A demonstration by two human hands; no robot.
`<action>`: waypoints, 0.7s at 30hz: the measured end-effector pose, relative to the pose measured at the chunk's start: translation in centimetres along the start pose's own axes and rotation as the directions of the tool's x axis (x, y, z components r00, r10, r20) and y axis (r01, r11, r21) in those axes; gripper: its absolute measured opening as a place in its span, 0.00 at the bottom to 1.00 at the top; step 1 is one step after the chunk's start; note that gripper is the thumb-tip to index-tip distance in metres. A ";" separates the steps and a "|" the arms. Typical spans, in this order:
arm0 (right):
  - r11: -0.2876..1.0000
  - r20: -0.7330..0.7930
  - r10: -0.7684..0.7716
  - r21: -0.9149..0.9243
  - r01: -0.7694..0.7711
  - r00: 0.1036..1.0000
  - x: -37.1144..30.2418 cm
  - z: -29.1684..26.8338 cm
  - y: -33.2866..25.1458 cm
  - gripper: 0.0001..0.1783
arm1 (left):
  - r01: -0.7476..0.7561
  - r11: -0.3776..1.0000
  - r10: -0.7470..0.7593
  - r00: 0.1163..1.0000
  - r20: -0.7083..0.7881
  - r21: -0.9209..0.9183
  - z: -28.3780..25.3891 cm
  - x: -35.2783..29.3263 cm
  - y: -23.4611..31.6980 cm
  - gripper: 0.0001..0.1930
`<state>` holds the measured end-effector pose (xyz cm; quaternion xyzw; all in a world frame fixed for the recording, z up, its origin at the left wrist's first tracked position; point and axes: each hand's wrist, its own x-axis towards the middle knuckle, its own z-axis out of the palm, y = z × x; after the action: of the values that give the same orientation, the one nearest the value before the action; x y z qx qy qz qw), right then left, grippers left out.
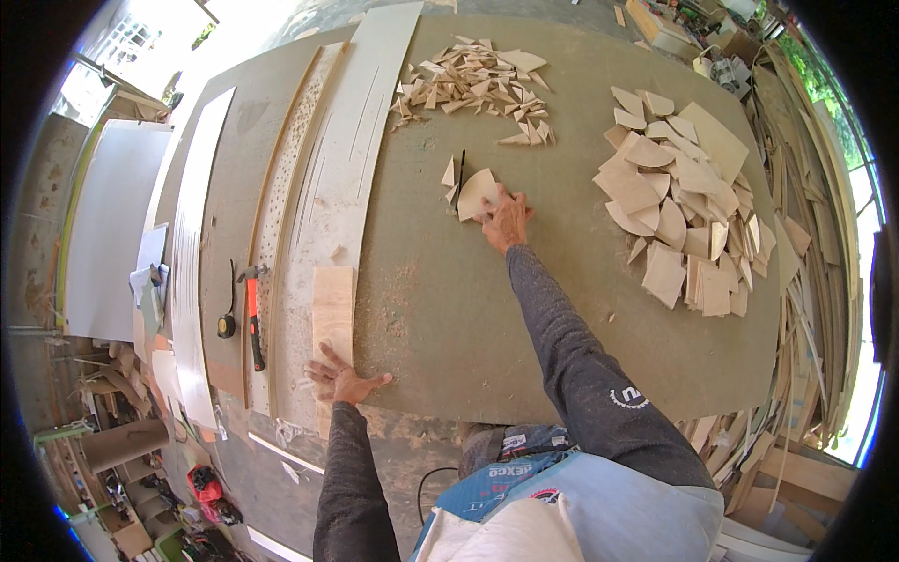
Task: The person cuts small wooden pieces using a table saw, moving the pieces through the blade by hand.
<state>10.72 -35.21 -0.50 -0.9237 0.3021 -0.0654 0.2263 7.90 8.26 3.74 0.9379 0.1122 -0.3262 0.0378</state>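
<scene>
We see the right hand point(507, 217) stretched far across the workbench point(449, 318), its fingers spread and pressing flat on a fan-shaped plywood piece point(476, 191) near the middle of the bench top. A few small wedge offcuts point(450, 174) and a thin dark pencil-like stick point(460, 174) lie just beside that piece on its left. The left hand point(342, 378) rests open, fingers splayed, at the near edge of the bench, touching the lower end of a short rectangular wood block point(333, 307). Beyond the right hand sits a heap of small triangular scraps point(473, 82), and to the right a larger pile of fan-shaped cutouts point(684, 211) (several overlapping, some standing on edge). Left of the block lie long pale boards point(346, 159), an orange-handled hammer point(253, 318) and a black tape measure point(227, 324).
</scene>
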 end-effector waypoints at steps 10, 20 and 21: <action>0.996 -0.016 0.077 0.037 -0.076 0.997 0.8 0.7 -0.3 0.21 | 0.012 1.000 -0.012 1.000 -0.004 0.015 0.1 0.2 0.1 0.91; 0.999 -0.060 -0.034 0.021 0.035 0.998 0.1 1.3 0.9 0.22 | 0.008 1.000 -0.008 1.000 -0.001 0.004 -0.2 -0.3 0.4 0.91; 0.999 -0.067 -0.028 0.022 0.029 0.997 0.3 1.4 0.9 0.21 | 0.009 1.000 -0.009 1.000 0.001 0.007 -0.1 -0.2 0.4 0.91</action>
<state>10.80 -35.50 -2.19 -0.9225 0.2955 -0.1028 0.2259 7.92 7.87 3.98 0.9374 0.1152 -0.3271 0.0331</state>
